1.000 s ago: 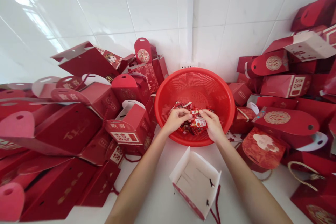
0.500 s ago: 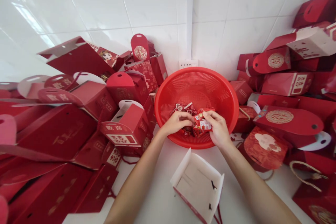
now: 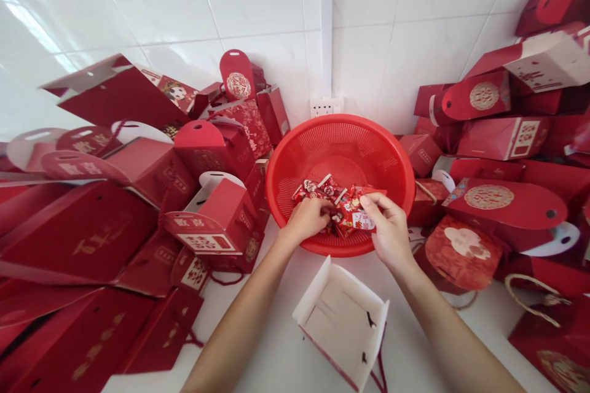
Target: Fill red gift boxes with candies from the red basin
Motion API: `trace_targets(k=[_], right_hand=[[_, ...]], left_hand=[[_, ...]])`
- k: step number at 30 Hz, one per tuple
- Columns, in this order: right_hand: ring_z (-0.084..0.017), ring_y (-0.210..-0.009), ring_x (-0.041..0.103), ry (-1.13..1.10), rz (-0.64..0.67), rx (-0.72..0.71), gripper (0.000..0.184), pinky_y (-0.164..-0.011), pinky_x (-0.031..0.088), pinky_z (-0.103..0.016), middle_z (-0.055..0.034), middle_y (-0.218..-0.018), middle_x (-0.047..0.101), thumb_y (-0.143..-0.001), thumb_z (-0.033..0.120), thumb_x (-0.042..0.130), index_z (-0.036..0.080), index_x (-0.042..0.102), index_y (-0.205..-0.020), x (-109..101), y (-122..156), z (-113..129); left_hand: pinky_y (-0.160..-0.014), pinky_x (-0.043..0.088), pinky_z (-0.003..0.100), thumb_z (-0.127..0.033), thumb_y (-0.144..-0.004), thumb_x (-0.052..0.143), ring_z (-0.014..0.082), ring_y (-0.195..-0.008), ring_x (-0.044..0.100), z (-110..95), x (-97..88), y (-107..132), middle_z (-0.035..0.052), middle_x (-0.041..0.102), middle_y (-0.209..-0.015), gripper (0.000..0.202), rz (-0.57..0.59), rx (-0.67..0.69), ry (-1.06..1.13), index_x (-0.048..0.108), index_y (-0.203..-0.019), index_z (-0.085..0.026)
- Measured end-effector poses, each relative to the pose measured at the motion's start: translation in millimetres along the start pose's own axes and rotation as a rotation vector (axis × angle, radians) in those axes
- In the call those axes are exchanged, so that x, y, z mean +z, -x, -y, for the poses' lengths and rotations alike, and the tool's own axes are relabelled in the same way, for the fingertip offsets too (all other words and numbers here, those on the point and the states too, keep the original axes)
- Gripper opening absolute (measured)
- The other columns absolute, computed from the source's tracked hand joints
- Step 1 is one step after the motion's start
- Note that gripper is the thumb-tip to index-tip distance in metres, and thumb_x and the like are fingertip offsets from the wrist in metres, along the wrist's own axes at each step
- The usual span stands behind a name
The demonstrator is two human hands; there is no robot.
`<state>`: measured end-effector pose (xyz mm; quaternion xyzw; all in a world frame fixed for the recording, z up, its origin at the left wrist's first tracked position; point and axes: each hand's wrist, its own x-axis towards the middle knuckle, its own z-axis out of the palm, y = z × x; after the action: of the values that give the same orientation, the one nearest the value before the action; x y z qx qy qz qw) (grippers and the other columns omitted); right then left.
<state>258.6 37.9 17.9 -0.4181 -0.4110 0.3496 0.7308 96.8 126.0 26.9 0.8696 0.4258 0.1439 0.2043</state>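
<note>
Over a red plastic colander basket, my right hand pinches a red printed candy packet by its right edge. My left hand reaches into the basket among several small red wrapped packets. Its fingers are curled and partly hidden, so what they grip cannot be made out. Just in front of the basket stands an open box, pale inside and red outside, with a dark red cord at its right side.
Red gift boxes crowd the left side and are stacked on the right. Behind the basket rises a white tiled wall with a socket. The white table shows around the open box.
The packet in my right hand has come away slightly from my left hand, whose fingers have moved down among the other packets. The view has shifted a little.
</note>
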Motion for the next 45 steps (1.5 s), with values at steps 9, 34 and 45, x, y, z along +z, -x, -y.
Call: trace_targets(k=[9,34,45], right_hand=[[-0.017,-0.076,0.061,-0.005,-0.020,-0.036,0.021,-0.075,0.048,-0.029,0.0005,-0.082,0.071,-0.081,0.045,0.077,0.024,0.075,-0.081,-0.2,4.9,-2.0],[-0.015,-0.068,0.060,-0.123,-0.114,0.023,0.031,-0.069,0.051,-0.029,0.0008,-0.075,0.070,-0.070,0.050,0.084,0.021,0.074,-0.075,-1.5,1.4,0.2],[-0.014,-0.070,0.061,-0.132,-0.110,-0.056,0.028,-0.069,0.050,-0.027,0.0017,-0.076,0.070,-0.069,0.049,0.086,0.023,0.075,-0.073,-4.9,3.8,13.2]], left_hand=[[-0.084,0.050,0.034,-0.018,-0.078,0.066,0.0316,-0.109,0.068,-0.4,0.1,0.1,0.0136,0.073,-0.117,0.042,0.044,-0.136,-0.160,0.069,-0.120,-0.019],[-0.060,0.053,0.029,-0.053,-0.074,0.077,0.0166,-0.057,0.068,6.0,-1.1,-13.3,-0.0001,0.070,-0.081,0.044,-0.133,0.024,1.027,0.057,-0.094,-0.019],[-0.096,0.054,0.038,-0.018,-0.062,0.082,0.0293,-0.118,0.067,-7.9,-29.1,2.2,0.0146,0.067,-0.132,0.021,-0.336,0.217,1.009,0.079,-0.082,-0.017]])
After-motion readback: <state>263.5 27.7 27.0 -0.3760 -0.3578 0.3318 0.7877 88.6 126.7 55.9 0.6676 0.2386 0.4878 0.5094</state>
